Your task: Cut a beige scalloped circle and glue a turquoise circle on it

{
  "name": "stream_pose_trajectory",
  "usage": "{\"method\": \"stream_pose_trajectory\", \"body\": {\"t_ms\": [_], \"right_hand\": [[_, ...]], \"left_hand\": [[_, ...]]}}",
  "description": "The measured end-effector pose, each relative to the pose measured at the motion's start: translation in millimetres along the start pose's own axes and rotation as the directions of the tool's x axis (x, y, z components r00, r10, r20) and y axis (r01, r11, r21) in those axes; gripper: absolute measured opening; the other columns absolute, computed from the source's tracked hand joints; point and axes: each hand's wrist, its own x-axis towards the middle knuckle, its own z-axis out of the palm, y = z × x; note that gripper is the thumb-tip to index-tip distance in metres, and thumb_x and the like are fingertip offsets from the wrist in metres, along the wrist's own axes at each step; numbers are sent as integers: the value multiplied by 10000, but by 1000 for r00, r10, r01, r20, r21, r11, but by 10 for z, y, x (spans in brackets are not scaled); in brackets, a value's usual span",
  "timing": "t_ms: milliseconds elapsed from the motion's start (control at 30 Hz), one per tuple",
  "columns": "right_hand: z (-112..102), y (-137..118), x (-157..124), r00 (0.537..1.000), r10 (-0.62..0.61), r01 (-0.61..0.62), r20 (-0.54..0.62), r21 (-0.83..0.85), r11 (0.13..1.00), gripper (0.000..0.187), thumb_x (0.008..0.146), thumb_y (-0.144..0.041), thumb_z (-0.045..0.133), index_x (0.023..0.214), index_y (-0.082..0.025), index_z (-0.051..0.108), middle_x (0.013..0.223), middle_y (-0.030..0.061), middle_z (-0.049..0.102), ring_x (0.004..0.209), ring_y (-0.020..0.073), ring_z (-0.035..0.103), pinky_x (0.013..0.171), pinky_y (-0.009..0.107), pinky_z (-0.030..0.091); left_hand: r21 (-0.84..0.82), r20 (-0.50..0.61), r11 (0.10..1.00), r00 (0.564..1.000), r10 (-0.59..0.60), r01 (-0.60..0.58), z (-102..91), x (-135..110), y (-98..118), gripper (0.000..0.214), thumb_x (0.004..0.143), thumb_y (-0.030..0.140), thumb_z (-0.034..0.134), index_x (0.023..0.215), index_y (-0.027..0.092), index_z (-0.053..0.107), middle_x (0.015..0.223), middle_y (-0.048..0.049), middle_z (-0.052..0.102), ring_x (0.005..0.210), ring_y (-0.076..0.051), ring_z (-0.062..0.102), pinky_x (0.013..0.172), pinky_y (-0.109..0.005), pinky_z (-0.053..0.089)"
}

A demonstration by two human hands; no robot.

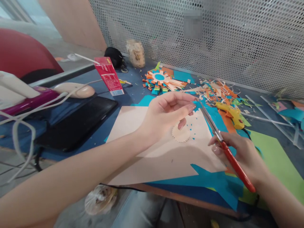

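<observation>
My left hand (166,110) is raised over pale peach sheets (133,126), thumb and fingers pinched together. Whatever they pinch is too small to make out against the blue paper behind. Red-handled scissors (234,163) are gripped in my right hand (239,148), their blades angled up and left towards my left fingertips. Under my left hand lies a peach paper disc (179,134) with a notched edge, partly hidden by the fingers. Tiny blue clippings (193,138) are scattered beside the disc.
A layered paper flower (159,77) lies behind, near heaped paper scraps (218,90). A yellow glue gun (230,114) is at right, above green paper (275,155). At left are a black phone (78,123), white cables (30,139) and a red carton (109,76). Perforated metal (161,28) stands behind.
</observation>
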Motion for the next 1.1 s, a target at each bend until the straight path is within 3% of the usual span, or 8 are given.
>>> {"method": "stream_pose_trajectory", "body": {"t_ms": [267, 667, 1100], "right_hand": [[2, 33, -15, 998, -39, 35, 43, 79, 996, 358, 866, -496, 464, 705, -212, 613, 553, -8, 558, 466, 140, 493, 476, 272, 385], [-27, 11, -13, 996, -60, 45, 73, 194, 980, 383, 864, -527, 482, 686, -210, 603, 556, -19, 536, 448, 114, 464, 444, 241, 368], [0, 60, -34, 995, -41, 24, 87, 185, 982, 338, 867, -506, 480, 739, -218, 603, 577, -22, 528, 460, 112, 441, 442, 237, 360]], "left_hand": [[57, 25, 998, 1000, -14, 13, -4, -1, 15, 108, 699, 93, 671, 782, 161, 656, 642, 18, 644, 564, -91, 613, 324, -131, 397], [134, 19, 991, 1000, 15, -18, -18, -15, 9, 106, 726, 96, 642, 799, 164, 676, 742, -3, 688, 624, -114, 657, 297, -118, 381], [64, 22, 998, 1000, -14, 13, -21, -14, 7, 148, 706, 63, 618, 795, 161, 685, 711, 12, 678, 602, -104, 638, 293, -117, 404]]}}
